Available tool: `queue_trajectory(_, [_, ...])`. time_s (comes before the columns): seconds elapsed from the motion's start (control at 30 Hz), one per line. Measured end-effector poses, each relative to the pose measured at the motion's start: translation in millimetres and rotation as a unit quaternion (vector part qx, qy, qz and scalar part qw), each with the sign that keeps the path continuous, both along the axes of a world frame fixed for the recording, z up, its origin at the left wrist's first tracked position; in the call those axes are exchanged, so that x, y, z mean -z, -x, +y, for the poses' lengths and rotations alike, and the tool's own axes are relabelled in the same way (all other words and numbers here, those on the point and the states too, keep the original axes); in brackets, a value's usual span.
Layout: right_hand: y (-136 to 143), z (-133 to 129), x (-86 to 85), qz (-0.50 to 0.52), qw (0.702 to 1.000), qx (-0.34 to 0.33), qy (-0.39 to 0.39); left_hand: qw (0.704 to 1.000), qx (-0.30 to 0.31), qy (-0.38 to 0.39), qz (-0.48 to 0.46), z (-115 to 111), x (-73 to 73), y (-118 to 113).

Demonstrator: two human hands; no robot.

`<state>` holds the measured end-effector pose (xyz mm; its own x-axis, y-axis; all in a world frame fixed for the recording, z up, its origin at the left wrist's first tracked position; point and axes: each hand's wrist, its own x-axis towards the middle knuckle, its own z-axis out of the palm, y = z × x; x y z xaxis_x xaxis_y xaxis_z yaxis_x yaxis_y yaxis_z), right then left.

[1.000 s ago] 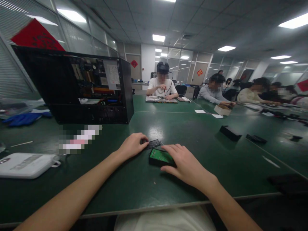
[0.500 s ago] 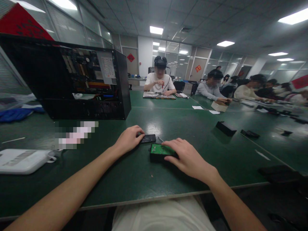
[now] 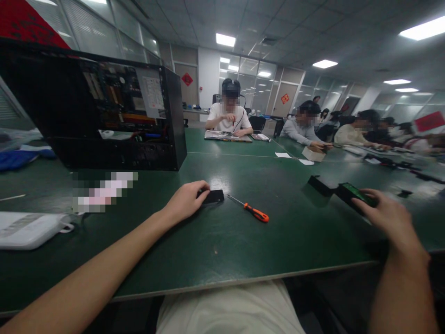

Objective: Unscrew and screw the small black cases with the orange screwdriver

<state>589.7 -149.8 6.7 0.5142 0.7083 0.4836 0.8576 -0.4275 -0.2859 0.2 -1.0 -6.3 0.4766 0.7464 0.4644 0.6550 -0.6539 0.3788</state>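
Observation:
My left hand [image 3: 190,199] is closed on the left end of a small, flat black rectangular piece [image 3: 216,196], resting on the green table. To the right of that piece, a screwdriver [image 3: 255,212] with an orange and black handle lies with its shaft pointing left. Far to the right, my right hand [image 3: 391,215] grips a black plastic case with a green circuit board [image 3: 352,191] inside. The case is tilted, and its left end is close to a black open box [image 3: 320,186]; I cannot tell if they touch.
An opened black computer tower [image 3: 149,150] stands at the left, with a white device [image 3: 29,231] nearer me. Across the table [image 3: 208,266], a person in white [image 3: 229,118] works with a tool. Other people sit along the right. Papers [image 3: 283,155] and a carton [image 3: 314,153] lie farther back.
My right hand has carried the case with the circuit board from the middle over to the right, uncovering the screwdriver. My left hand stays on the flat black piece.

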Motion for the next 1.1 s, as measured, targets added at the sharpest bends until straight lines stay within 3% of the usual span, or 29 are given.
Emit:
queue_trajectory(0.07, [-33.7, -7.3, 13.9, 0.021, 0.999, 0.045, 0.016, 1.000, 0.017, 0.005, 0.003, -0.7, 1.4, -1.8])
queue_trajectory(0.17, [-55.3, -8.3, 28.0, 0.064, 0.996, 0.058, 0.035, 0.999, 0.028, 0.015, 0.009, -1.4, 3.0, -3.7])
queue_trajectory(0.3, [-54.6, -1.6, 35.3, 0.070, 0.997, 0.027, 0.014, 0.999, 0.019, 0.032, 0.000, -5.2, 1.5, -6.1])
queue_trajectory(0.43, [-36.9, 1.2, 33.4, 0.058, 0.997, 0.040, 0.026, 0.989, 0.038, 0.126, -0.074, -11.1, 0.3, -9.0])
queue_trajectory(0.53, [6.4, 4.6, 15.8, -0.011, 1.000, 0.028, -0.006, 0.973, 0.059, 0.180, -0.133, -13.6, 1.7, -11.9])
queue_trajectory(0.57, [28.3, 6.8, 6.2, -0.034, 0.999, -0.011, -0.031, 0.968, 0.069, 0.191, -0.147, -14.1, 2.2, -12.9])
queue_trajectory(0.63, [79.8, 13.1, -15.9, 0.014, 0.989, -0.138, -0.061, 0.958, 0.091, 0.216, -0.165, -15.5, 2.6, -15.1])
queue_trajectory(0.73, [161.2, 28.1, -44.5, 0.123, 0.929, -0.347, -0.034, 0.944, 0.124, 0.251, -0.174, -19.2, 1.5, -18.3])
queue_trajectory(0.87, [247.1, 58.0, -58.6, 0.085, 0.848, -0.519, 0.060, 0.934, 0.146, 0.271, -0.180, -23.9, -0.1, -21.1])
queue_trajectory(0.97, [285.0, 82.4, -60.1, 0.025, 0.813, -0.569, 0.122, 0.930, 0.145, 0.281, -0.188, -23.4, 0.3, -21.5])
queue_trajectory(1.1, [301.1, 105.1, -59.8, 0.048, 0.797, -0.576, 0.174, 0.921, 0.147, 0.297, -0.205, -18.3, 2.5, -20.9])
